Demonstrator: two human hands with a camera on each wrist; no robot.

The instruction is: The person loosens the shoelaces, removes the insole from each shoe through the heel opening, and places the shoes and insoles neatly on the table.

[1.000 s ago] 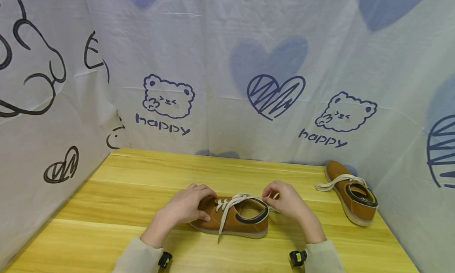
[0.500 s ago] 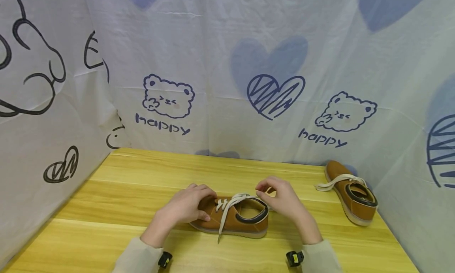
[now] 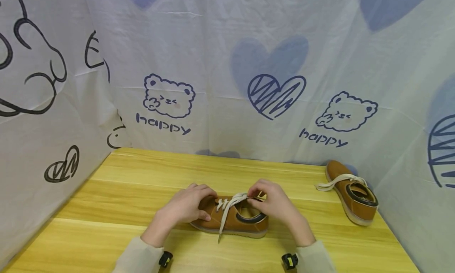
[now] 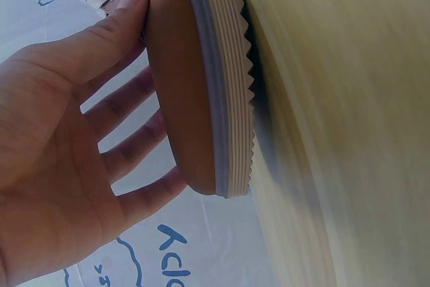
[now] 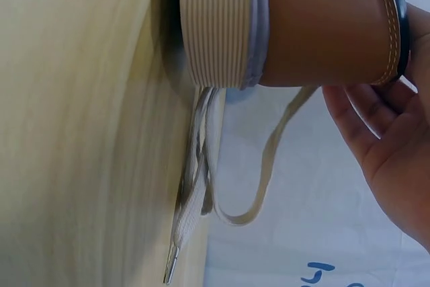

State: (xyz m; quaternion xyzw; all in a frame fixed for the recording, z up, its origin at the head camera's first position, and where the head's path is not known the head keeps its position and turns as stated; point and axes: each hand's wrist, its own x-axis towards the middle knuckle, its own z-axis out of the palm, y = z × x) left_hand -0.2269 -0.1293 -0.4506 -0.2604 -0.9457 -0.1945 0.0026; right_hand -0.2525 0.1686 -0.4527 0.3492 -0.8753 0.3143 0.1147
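Shoe gripped at the toe by a left hand, with a right hand at its laces.

The brown shoe sits upright near the middle of a wooden desk, between the hands, toe leftward. The left hand holds the toe, thumb on the near side by the lace holes, fingers along the far side. The right hand reaches over the heel end, fingers bent, thumb and fingertip close together beside the cream laces above the opening; whether they have hold of anything, I cannot tell. One lace end drapes over the near side. A matching shoe lies by the desk's far right corner, well apart from both hands.
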